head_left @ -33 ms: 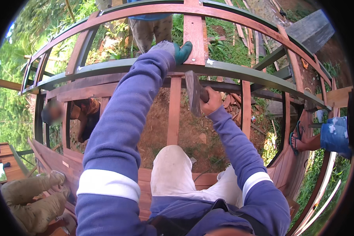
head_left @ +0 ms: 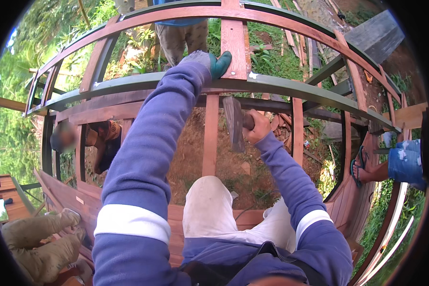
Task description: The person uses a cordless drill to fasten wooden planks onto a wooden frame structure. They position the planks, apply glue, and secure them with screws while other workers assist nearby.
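Note:
My left hand (head_left: 209, 65), in a grey and green glove, is closed at the left edge of a reddish wooden board (head_left: 233, 47). Its thumb presses against the board, and the other fingers are partly hidden. The board crosses upright over a dark green curved beam (head_left: 291, 87), with small nail-like spots near its lower end. Bare, my right hand (head_left: 258, 127) grips the handle of a hammer (head_left: 234, 125) with a long, dark metal head. The hammer hangs in the air below the beam, apart from the board.
Reddish uprights (head_left: 210, 136) and curved rails frame the space around me. A person in a blue shirt and patterned trousers (head_left: 182, 40) stands beyond. Another person (head_left: 105, 140) is behind the frame at left. More legs (head_left: 43, 238) show lower left, and a sandalled foot (head_left: 362, 171) at right.
My right hand has lowered the hammer a little, farther from the beam and board. The left hand stays in place.

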